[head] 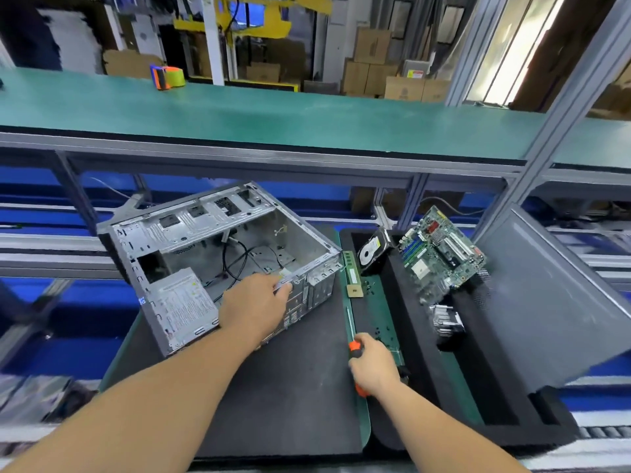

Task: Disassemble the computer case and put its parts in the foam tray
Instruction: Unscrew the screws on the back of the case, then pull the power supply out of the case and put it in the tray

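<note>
Your right hand (374,361) gripped the orange-handled screwdriver (355,348); your left hand's fingers (283,291) curled over the open grey steel computer case (211,257) on the worktop. Beyond, the black foam tray (403,302) already held the green motherboard (440,254); the silver power supply (184,302) remained inside.

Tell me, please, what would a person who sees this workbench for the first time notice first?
The open computer case on the dark mat, left of centre, draws the eye first; the left hand grips its near edge. To its right, the green motherboard leans in the black foam tray beside a hard drive. The right hand holds an orange-handled screwdriver.
</note>
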